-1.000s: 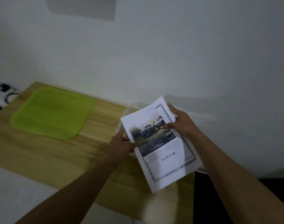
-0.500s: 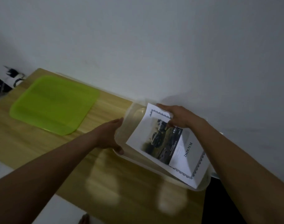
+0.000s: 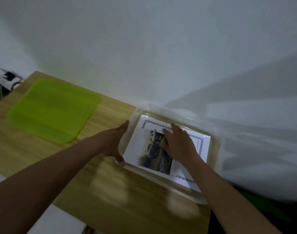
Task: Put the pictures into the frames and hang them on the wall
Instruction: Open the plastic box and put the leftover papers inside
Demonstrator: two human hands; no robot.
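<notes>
A white printed picture (image 3: pixel 141 146) with a dark car photo and a decorative border lies flat inside a clear plastic tray (image 3: pixel 213 149) on the wooden table (image 3: pixel 110 191). My right hand (image 3: pixel 178 142) rests flat on the sheet, fingers spread and straight, pressing it down. My left hand (image 3: pixel 115 141) holds the tray's left rim, thumb hooked over the near corner and fingers along the side. No picture frame is in view.
A lime green lid or mat (image 3: pixel 53 110) lies on the table's left part. A white wall (image 3: pixel 161 48) rises right behind the table. Dark cables and a patterned object (image 3: pixel 7 78) sit at the far left edge. Light floor shows below the table.
The sheet, held up in both hands a second ago, was lowered into the clear tray. My left hand let go of the paper and took the tray's rim; my right hand flattened onto the sheet.
</notes>
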